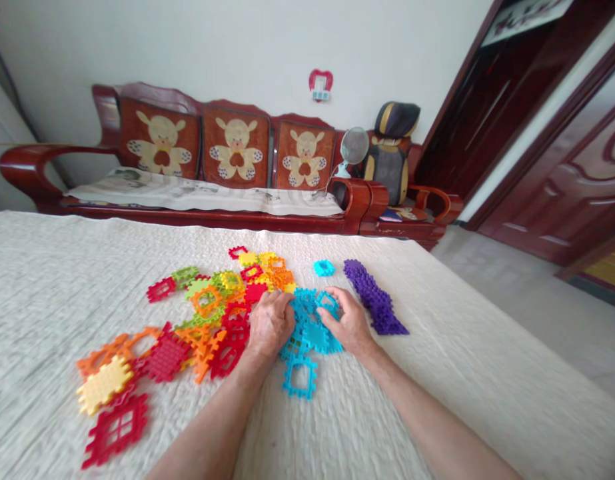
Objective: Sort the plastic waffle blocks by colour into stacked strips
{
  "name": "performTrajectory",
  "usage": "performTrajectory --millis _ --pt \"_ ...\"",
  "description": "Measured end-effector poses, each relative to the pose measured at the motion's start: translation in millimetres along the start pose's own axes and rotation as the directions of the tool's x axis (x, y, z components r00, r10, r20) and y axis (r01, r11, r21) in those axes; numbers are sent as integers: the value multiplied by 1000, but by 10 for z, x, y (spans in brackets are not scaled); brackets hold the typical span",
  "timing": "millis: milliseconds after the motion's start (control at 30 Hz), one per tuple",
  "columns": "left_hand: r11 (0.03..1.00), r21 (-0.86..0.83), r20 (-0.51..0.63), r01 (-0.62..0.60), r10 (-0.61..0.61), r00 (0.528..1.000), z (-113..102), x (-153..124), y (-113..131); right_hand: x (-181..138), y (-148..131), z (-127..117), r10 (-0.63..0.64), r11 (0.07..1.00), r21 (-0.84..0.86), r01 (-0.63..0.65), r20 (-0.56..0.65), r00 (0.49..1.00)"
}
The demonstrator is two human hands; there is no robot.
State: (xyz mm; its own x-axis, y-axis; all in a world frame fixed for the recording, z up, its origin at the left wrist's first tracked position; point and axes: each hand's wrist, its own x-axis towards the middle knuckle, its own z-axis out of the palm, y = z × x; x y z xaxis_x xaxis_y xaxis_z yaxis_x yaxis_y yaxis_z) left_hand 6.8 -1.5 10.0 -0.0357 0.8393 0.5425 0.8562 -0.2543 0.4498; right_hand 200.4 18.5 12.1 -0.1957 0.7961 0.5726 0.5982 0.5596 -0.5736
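Note:
Between my hands lies a pile of light-blue interlocking plastic tiles (316,337) with notched edges. My right hand (353,325) grips a blue window-frame tile (328,300) at the top right of this pile, its thumb in front and its fingers at the far edge. On the pile's left side, my left hand (272,321) is closed with curled fingers, and whatever they hold is hidden. A blue square frame tile (300,378) sticks out at the near end of the pile. Red tiles (228,360) lie right beside my left hand.
Mixed red, orange, yellow and green tiles (206,300) spread across the left of the cloth-covered table (387,413). A row of purple tiles (372,298) lies to the right. One small blue stack (324,268) sits farther back. Beyond the table stands a wooden sofa (354,207).

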Motion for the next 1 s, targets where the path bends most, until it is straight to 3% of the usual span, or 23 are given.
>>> performTrajectory --millis 233,633,1000 --pt "1000 -4 -9 -21 21 1000 2 -2 -17 29 -2 14 -68 998 -13 67 -45 997" --pt "1000 -13 10 -16 16 1000 -16 -3 1 52 -65 -54 -26 999 40 31 -112 993" --pt "1000 -18 22 1 -1 1000 -6 -4 -9 80 15 29 61 997 -37 -62 -29 998"
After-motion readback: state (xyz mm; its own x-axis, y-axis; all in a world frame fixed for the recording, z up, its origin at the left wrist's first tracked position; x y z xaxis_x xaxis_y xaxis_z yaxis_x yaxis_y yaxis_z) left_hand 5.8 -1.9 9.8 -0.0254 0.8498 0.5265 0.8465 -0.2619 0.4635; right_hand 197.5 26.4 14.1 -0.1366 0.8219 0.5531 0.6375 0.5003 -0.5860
